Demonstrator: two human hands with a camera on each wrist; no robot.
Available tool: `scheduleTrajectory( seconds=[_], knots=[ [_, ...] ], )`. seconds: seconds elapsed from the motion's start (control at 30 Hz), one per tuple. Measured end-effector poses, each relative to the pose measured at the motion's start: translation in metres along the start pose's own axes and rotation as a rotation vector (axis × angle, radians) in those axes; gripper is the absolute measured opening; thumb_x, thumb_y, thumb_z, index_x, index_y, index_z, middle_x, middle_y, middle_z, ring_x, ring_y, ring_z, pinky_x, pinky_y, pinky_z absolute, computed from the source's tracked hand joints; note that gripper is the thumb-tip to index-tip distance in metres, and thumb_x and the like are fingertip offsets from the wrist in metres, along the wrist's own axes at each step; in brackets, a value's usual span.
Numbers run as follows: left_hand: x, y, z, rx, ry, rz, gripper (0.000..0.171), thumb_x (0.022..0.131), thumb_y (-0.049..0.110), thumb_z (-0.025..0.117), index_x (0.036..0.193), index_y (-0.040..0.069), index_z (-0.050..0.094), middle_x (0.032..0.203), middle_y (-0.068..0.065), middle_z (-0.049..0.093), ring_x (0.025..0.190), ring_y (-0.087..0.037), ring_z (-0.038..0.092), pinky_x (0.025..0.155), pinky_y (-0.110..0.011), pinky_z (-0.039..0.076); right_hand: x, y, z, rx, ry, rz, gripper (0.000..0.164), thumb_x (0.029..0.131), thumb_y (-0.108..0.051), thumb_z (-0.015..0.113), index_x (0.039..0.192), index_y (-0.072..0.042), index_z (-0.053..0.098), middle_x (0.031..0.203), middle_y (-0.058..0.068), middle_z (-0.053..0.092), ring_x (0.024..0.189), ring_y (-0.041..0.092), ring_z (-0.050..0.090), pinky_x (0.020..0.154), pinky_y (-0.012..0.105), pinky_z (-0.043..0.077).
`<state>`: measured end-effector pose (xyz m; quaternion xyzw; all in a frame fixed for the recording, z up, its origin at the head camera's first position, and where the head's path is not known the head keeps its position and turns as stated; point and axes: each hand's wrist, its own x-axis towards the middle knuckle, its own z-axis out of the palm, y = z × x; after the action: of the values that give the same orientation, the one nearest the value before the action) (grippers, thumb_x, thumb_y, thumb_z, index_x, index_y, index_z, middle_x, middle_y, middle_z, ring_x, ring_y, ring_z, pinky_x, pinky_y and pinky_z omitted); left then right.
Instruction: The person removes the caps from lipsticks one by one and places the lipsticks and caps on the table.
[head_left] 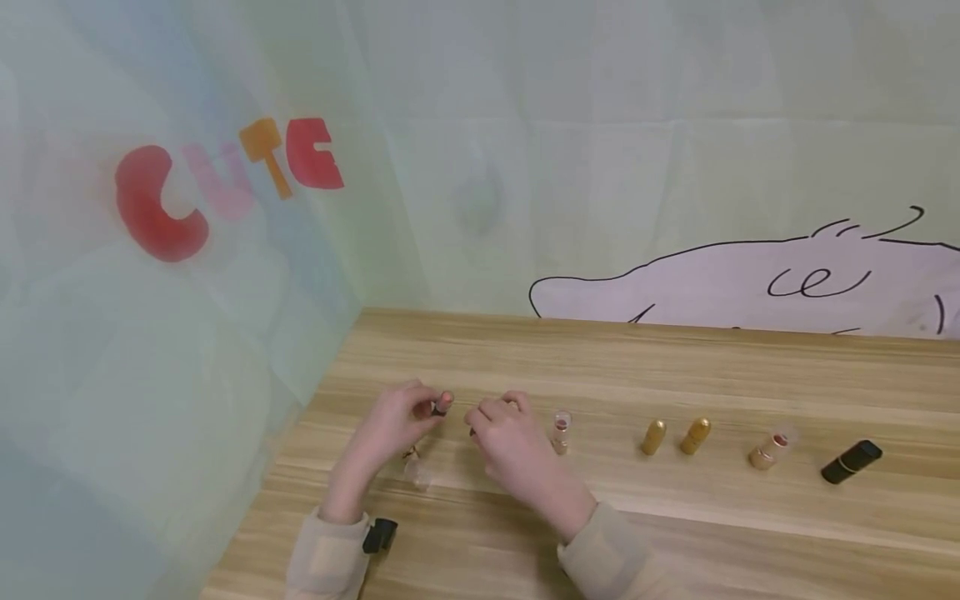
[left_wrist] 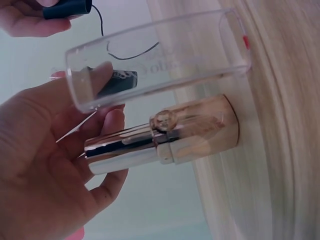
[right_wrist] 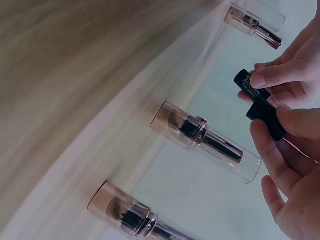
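Note:
My left hand [head_left: 390,425] pinches a black lipstick tube [right_wrist: 246,84] with lettering on its side; its peach-pink tip [head_left: 446,397] shows in the head view. Just to the right, my right hand [head_left: 513,446] grips a black lipstick cap [right_wrist: 270,119] between thumb and fingers. In the right wrist view, cap and tube overlap. Below my left hand stands an uncapped gold lipstick [left_wrist: 195,132], with a clear cap [left_wrist: 165,57] beside it. A clear-capped lipstick [head_left: 561,433] stands close to the right of my right hand.
Farther right along the wooden table [head_left: 712,517] stand two gold bullet-shaped lipsticks [head_left: 654,437], another clear-capped lipstick [head_left: 771,450] and a black lipstick [head_left: 851,462]. A fabric backdrop [head_left: 480,208] with coloured letters and a drawn figure rises at the table's back and left.

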<state>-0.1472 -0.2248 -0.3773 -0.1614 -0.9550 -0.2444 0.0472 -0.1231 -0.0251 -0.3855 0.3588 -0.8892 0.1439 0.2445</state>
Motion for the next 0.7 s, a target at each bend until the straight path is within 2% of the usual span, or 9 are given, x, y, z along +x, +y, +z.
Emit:
scheduleTrajectory(
  seconds=[0.23, 0.47, 0.7],
  knots=[
    [0.000, 0.000, 0.001, -0.011, -0.044, -0.022, 0.008, 0.079, 0.008, 0.075, 0.080, 0.010, 0.067, 0.069, 0.002, 0.058, 0.064, -0.008, 0.050, 0.059, -0.021, 0.042, 0.002, -0.004, 0.002, -0.036, -0.035, -0.026, 0.018, 0.079, -0.014, 0.075, 0.096, -0.014, 0.070, 0.091, -0.004, 0.070, 0.086, 0.011, 0.066, 0.095, 0.033, 0.045],
    [0.000, -0.002, 0.004, -0.049, -0.128, -0.067, 0.008, 0.079, 0.007, 0.074, 0.083, 0.010, 0.068, 0.069, 0.003, 0.062, 0.064, -0.006, 0.053, 0.060, -0.020, 0.045, 0.001, -0.008, 0.007, -0.083, -0.045, -0.053, 0.020, 0.074, -0.012, 0.076, 0.092, -0.015, 0.070, 0.089, -0.004, 0.070, 0.083, 0.010, 0.065, 0.093, 0.032, 0.045],
    [0.000, -0.001, 0.005, 0.001, -0.142, -0.088, 0.009, 0.078, 0.009, 0.075, 0.082, 0.012, 0.067, 0.069, 0.004, 0.061, 0.063, -0.007, 0.052, 0.059, -0.021, 0.044, 0.002, -0.011, 0.009, -0.119, -0.070, -0.060, 0.017, 0.074, -0.014, 0.075, 0.089, -0.016, 0.070, 0.089, -0.005, 0.070, 0.085, 0.011, 0.064, 0.094, 0.034, 0.043]
  ],
)
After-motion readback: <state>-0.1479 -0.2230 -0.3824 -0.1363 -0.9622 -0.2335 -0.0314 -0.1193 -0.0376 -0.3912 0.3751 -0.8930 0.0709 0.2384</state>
